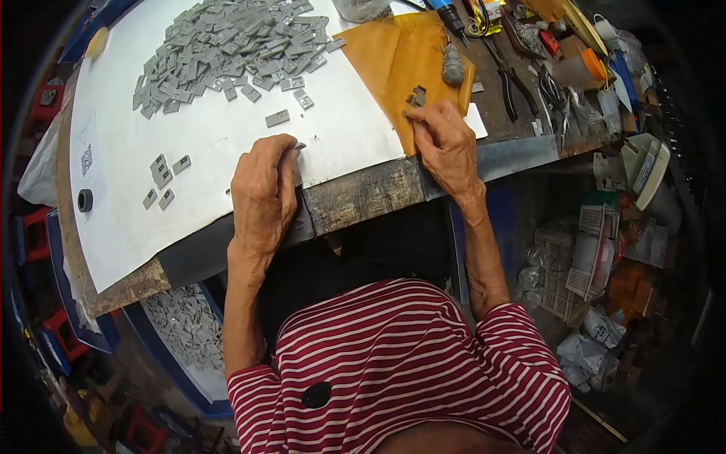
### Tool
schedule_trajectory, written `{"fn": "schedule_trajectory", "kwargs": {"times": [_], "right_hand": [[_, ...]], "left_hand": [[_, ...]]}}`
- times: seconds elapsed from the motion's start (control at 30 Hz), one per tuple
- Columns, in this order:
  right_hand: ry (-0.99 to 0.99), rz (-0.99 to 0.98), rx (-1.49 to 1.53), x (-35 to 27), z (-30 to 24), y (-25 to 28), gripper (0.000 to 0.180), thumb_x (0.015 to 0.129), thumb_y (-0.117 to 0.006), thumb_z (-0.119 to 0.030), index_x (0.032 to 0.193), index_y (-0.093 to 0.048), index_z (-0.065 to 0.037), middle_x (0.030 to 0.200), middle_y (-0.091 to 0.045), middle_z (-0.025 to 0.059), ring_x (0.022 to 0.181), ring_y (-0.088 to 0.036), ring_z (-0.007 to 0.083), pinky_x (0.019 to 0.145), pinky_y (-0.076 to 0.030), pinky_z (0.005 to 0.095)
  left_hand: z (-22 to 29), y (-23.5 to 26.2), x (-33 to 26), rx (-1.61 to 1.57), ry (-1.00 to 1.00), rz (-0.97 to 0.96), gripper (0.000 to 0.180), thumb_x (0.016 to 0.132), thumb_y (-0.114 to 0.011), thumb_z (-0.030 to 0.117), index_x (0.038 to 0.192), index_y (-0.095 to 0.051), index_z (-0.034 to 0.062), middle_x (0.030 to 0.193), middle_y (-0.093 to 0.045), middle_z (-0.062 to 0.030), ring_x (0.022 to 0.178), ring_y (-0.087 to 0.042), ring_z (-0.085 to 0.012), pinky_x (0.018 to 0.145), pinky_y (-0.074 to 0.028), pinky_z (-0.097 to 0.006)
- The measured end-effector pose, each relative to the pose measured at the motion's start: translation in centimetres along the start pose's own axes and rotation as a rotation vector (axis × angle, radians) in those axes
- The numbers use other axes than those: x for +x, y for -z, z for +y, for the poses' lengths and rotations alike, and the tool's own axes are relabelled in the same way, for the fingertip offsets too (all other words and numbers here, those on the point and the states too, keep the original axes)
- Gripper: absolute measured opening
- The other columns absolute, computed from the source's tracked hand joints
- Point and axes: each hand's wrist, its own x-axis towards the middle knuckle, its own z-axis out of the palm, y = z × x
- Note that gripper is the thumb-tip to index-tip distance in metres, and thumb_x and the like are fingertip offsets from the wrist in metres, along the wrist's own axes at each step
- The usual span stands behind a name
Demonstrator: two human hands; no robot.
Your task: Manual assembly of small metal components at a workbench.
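Observation:
My left hand (264, 189) rests at the near edge of a white sheet (219, 144) and pinches one small grey plastic piece (299, 146) between thumb and fingertips. My right hand (446, 144) lies on a brown paper sheet (393, 57), its fingers curled with something small at the tips that I cannot make out. Two grey pieces (417, 95) sit on the brown paper just beyond those fingertips. A big heap of grey pieces (227, 45) covers the far part of the white sheet. A few sorted pieces (161, 180) lie to the left.
A worn wooden bench (363, 198) carries everything. Pliers (514, 79), a wrapped grey lump (452, 66) and assorted tools crowd the far right. A black ring (85, 200) lies at the left. Below the bench, a blue tray (185, 325) holds several more grey pieces; bags and crates stand right.

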Motion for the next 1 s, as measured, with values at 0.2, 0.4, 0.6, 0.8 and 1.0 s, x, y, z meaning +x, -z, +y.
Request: {"fn": "schedule_trajectory", "kwargs": {"times": [0.2,0.4,0.6,0.8,1.0], "right_hand": [[-0.152,-0.029,0.071,0.1,-0.2,0.0,0.014,0.073,-0.057,0.003,0.087,-0.058,0.001,0.079,-0.054,0.0143,0.070,-0.056,0.0311,0.061,-0.046,0.0365],[-0.104,-0.028,0.039,0.3,-0.2,-0.1,0.009,0.074,-0.056,0.001,0.083,-0.055,0.001,0.077,-0.054,0.0148,0.070,-0.057,0.0314,0.061,-0.046,0.0374],[-0.092,-0.043,0.015,0.4,-0.1,-0.4,0.005,0.077,-0.058,-0.001,0.081,-0.055,0.001,0.073,-0.054,0.0104,0.063,-0.056,0.0211,0.056,-0.044,0.0294],[-0.086,-0.077,0.008,0.6,0.2,-0.5,0.006,0.077,-0.058,-0.002,0.080,-0.054,0.001,0.072,-0.054,0.0097,0.059,-0.056,0.0194,0.054,-0.044,0.0292],[-0.126,-0.099,0.041,0.6,0.4,-0.4,0.009,0.077,-0.059,-0.003,0.080,-0.053,0.001,0.072,-0.054,0.0082,0.059,-0.056,0.0156,0.054,-0.045,0.0272]], "left_hand": [[0.3,0.1,-0.3,-0.020,0.024,0.003,0.016,0.076,-0.059,-0.005,0.090,-0.055,0.0007,0.082,-0.058,-0.0132,0.068,-0.054,-0.0285,0.061,-0.043,-0.035],[0.7,-0.5,-0.5,-0.050,0.043,-0.023,0.016,0.076,-0.059,-0.005,0.090,-0.055,0.0006,0.082,-0.058,-0.0131,0.068,-0.054,-0.0281,0.061,-0.043,-0.035],[0.7,-0.3,-0.6,-0.057,0.049,-0.033,0.015,0.076,-0.059,-0.004,0.090,-0.055,0.0005,0.082,-0.058,-0.0133,0.068,-0.054,-0.0277,0.062,-0.043,-0.034],[0.7,-0.4,-0.7,-0.071,0.044,-0.020,0.015,0.076,-0.058,-0.004,0.090,-0.056,-0.0001,0.082,-0.058,-0.0132,0.069,-0.055,-0.0274,0.062,-0.044,-0.034],[1.3,0.0,-0.7,-0.236,0.198,-0.009,0.010,0.081,-0.056,-0.001,0.092,-0.056,-0.0016,0.080,-0.058,-0.0122,0.064,-0.057,-0.0203,0.058,-0.045,-0.029]]}}
